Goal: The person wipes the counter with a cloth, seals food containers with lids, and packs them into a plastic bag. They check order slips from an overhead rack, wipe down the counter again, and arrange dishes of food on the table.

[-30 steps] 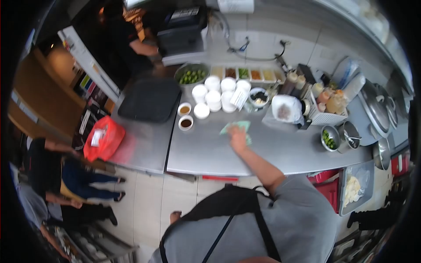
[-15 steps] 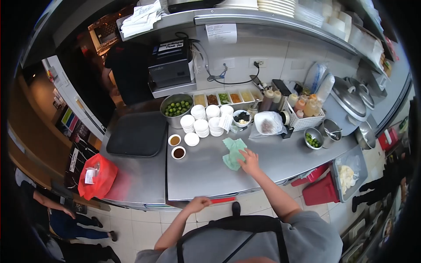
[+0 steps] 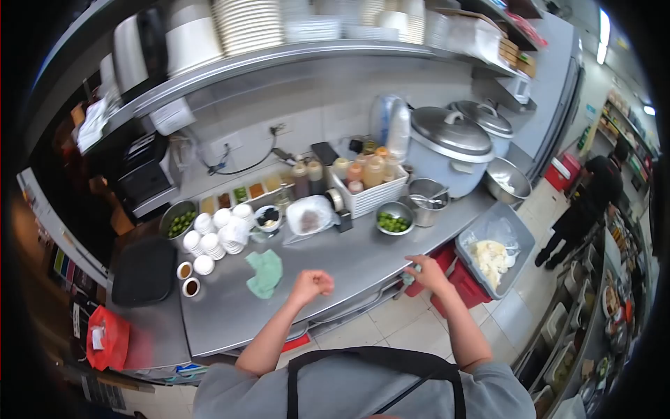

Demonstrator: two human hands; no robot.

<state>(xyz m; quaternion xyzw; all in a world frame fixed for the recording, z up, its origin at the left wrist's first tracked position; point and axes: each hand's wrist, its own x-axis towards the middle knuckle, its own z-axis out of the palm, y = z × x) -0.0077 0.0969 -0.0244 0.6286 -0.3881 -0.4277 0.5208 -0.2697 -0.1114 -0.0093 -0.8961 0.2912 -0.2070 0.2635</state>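
Note:
Over the front part of the steel counter [image 3: 230, 311], my left hand [image 3: 311, 285] is held with its fingers curled in, and nothing shows in it. A crumpled pale green cloth [image 3: 264, 274] lies on the counter to its left, apart from it. My right hand [image 3: 427, 274] is at the counter's front edge, fingers loosely bent and apart, holding nothing that I can see. Just beyond it stands a metal bowl of cut green limes [image 3: 395, 222]. A small green patch below the right fingers is too small to make out.
Stacked white cups [image 3: 209, 244] and two sauce cups [image 3: 190, 287] stand at left, near a black tray [image 3: 143, 272]. A white basket of squeeze bottles [image 3: 370, 192] and a big lidded pot [image 3: 450, 143] are at the back. A grey bin [image 3: 516, 244] borders the counter's right end. A person [image 3: 593, 192] stands farther right.
The view has swung right. My right hand has left the green cloth, which stays on the counter, and moved right to the front edge. My left hand has risen over the counter.

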